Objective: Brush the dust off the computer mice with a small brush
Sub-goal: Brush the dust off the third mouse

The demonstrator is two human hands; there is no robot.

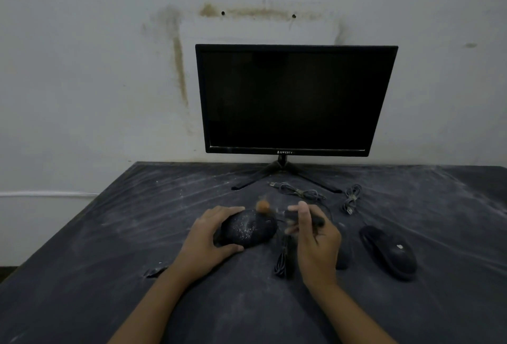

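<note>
Presently the left grip point(211, 236) clasps the dusty mouse point(247, 230) mid-way along the desk point(109, 261) while the right grip point(315, 236) pinches the blurred brush point(262, 206), whose hard flicks could scatter dust onto the second mouse point(389, 253) toward the right edge.

Left hand point(209, 237), right hand point(318, 245), seemingly curled
</note>
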